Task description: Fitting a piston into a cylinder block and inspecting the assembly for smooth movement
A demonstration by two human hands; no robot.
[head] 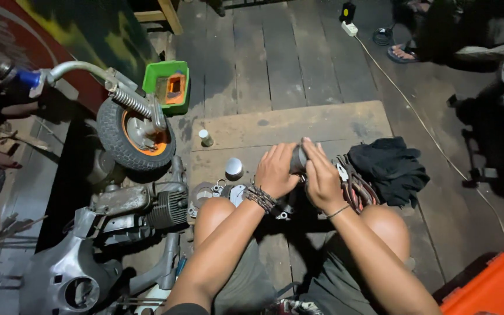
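Grey cylinder [298, 158] beside black cloth [389, 166] (wires [354, 186] between)

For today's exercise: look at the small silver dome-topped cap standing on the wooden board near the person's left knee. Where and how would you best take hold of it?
Grip the silver cap by its round side wall, coming down from above with fingers on opposite sides. It seems to stand upright and alone on the wooden board, so the top is free; its smooth domed top probably offers no hold. The left hand is nearest.
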